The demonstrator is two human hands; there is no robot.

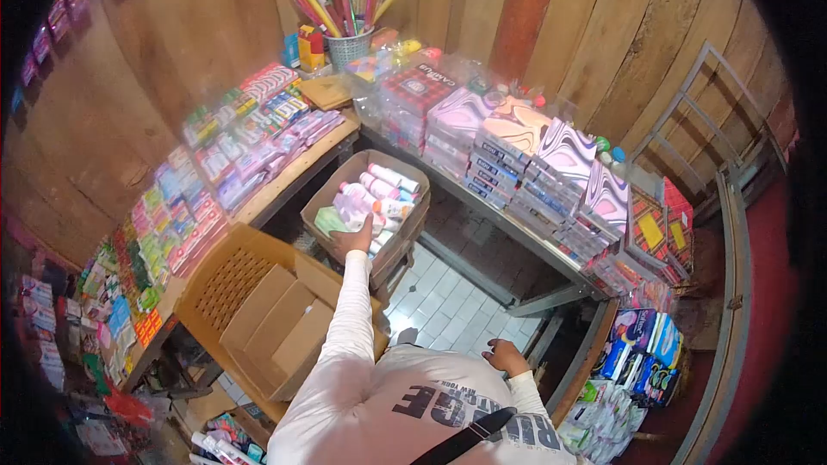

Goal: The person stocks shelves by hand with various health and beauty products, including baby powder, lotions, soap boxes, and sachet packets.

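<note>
My left hand [351,239] reaches into a cardboard box [317,198] filled with plastic bottles [379,189]. The bottles are mostly white and pink, some with orange labels. Its fingers are apart at the near side of the bottles, and I cannot make out any one bottle held in them. A pale green pack [328,221] lies in the box just left of these fingers. My right hand [506,356] hangs low beside my body, fingers loosely apart, with nothing in it. The tiled floor [444,288] is beyond it.
An open cardboard box [258,314] sits on a tan woven-pattern plastic chair [207,280]. Small packets [284,112] cover the left shelf. Stacked notebooks [517,151] fill the back shelf, near a basket [351,50] of rolled items. Packaged goods [637,353] stand at right.
</note>
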